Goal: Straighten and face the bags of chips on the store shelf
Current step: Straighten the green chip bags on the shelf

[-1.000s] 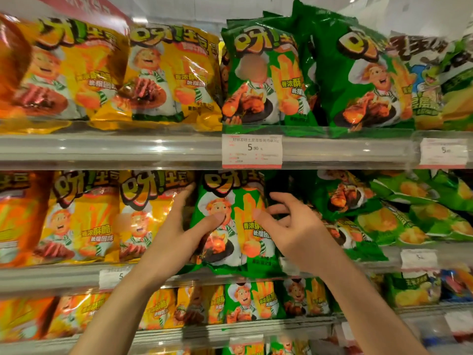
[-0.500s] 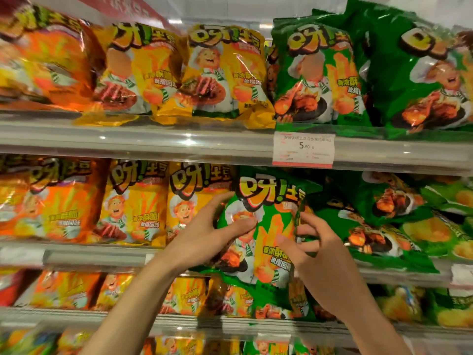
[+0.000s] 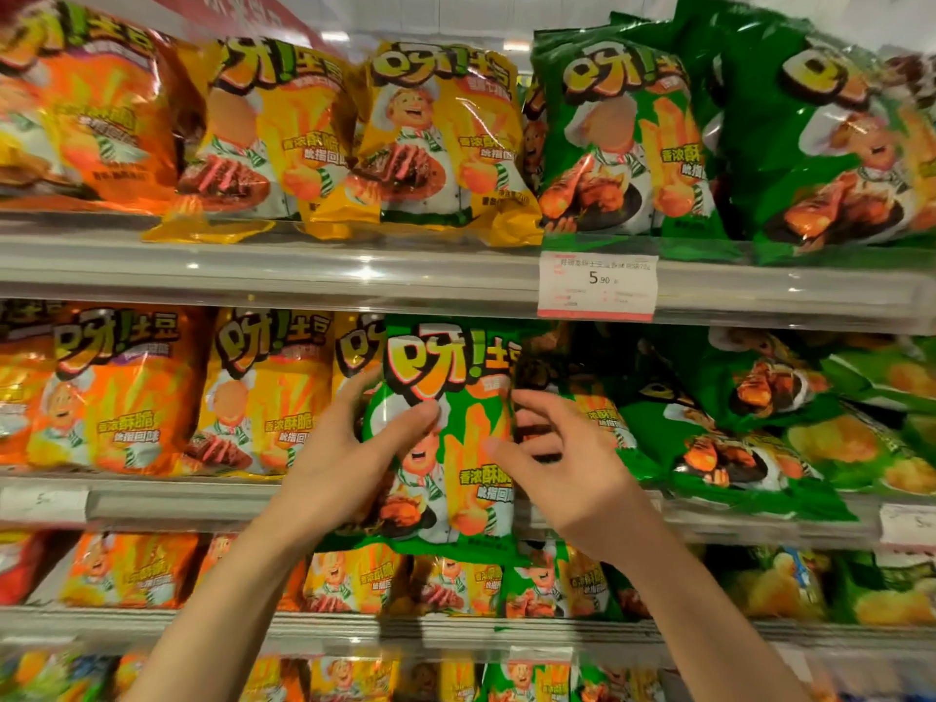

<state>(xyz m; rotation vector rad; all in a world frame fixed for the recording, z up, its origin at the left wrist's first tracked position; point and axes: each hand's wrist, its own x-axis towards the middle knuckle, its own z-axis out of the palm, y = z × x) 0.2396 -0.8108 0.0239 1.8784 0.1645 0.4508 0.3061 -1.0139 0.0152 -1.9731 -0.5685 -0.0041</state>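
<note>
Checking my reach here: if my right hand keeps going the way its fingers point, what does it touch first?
Probably the upright green chip bag held by your left hand; your right hand points its fingertips at the bag's right edge, though depth is unclear.

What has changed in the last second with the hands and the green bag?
The green chip bag has come forward, its bottom now over the shelf edge. The left hand still grips its left side; the right hand stays at its right edge. Neighbouring bags are unchanged.
</note>
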